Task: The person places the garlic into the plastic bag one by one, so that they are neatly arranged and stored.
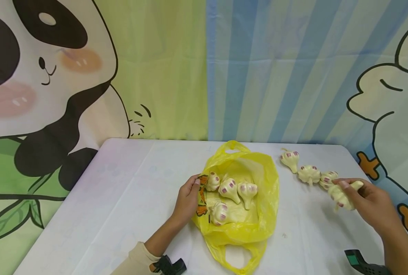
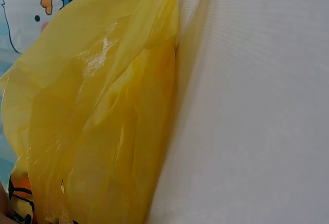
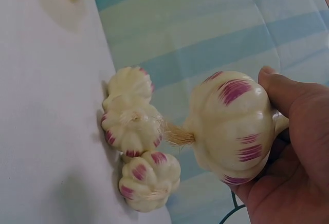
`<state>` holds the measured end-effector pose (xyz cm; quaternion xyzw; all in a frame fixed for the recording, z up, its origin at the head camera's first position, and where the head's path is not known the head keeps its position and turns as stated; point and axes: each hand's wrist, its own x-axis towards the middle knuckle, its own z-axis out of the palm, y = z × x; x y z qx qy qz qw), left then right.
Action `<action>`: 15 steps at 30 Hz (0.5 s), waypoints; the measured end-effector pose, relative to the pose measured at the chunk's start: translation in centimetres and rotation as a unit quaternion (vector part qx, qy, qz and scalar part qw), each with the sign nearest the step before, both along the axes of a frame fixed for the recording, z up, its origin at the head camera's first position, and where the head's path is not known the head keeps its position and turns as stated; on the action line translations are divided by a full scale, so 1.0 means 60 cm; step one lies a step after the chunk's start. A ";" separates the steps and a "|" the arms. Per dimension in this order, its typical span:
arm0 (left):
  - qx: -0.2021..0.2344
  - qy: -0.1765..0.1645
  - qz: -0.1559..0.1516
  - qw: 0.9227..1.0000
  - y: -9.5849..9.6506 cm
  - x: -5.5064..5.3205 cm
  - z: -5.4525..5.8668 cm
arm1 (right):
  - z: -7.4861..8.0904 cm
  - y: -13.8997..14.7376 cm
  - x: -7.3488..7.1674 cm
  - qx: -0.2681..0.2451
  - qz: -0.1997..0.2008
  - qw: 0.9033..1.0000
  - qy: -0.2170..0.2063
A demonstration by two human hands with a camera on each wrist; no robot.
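Note:
My right hand (image 1: 374, 206) holds a garlic bulb (image 1: 341, 196) above the right side of the table. In the right wrist view this bulb (image 3: 234, 126) shows purple streaks and a tuft of roots, with thumb and fingers around its stem end. My left hand (image 1: 189, 198) pinches the left rim of a yellow plastic bag (image 1: 269, 214), where orange butterfly prints show. The bag lies with its mouth spread open, and several garlic bulbs (image 1: 247, 193) are inside. In the left wrist view the bag's side (image 2: 97, 121) covers most of the left hand.
Three more garlic bulbs (image 1: 309, 174) lie in a slanting row right of the bag. They stand on a white-covered table (image 1: 128, 214). Behind it hangs a printed curtain (image 1: 169, 68) with a panda and stripes. Dark straps with devices (image 1: 171, 265) sit at both wrists.

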<state>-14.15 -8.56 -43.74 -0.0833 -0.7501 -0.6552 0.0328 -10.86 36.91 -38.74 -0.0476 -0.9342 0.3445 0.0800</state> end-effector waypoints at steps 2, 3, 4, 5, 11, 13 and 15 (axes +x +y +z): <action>-0.001 -0.001 0.001 1.000 0.000 0.000 0.001 | 0.003 -0.003 0.000 0.001 0.004 1.000 0.003; -0.001 -0.001 0.001 1.000 0.000 0.000 0.001 | 0.004 -0.005 0.000 0.000 0.007 1.000 0.005; 0.000 0.000 0.001 1.000 0.000 0.000 0.001 | 0.005 -0.006 0.000 0.000 0.009 1.000 0.007; 0.000 0.000 0.001 1.000 0.000 0.000 0.001 | 0.007 -0.008 0.000 -0.001 0.009 1.000 0.008; -0.005 -0.001 0.005 1.000 0.000 -0.001 0.001 | 0.015 -0.021 -0.002 -0.008 0.012 1.000 0.010; -0.007 -0.001 0.007 1.000 0.000 -0.001 0.001 | 0.018 -0.024 -0.003 -0.007 0.017 1.000 0.014; -0.007 -0.001 0.007 1.000 0.000 0.000 0.001 | 0.021 -0.024 -0.004 -0.012 0.025 0.999 0.021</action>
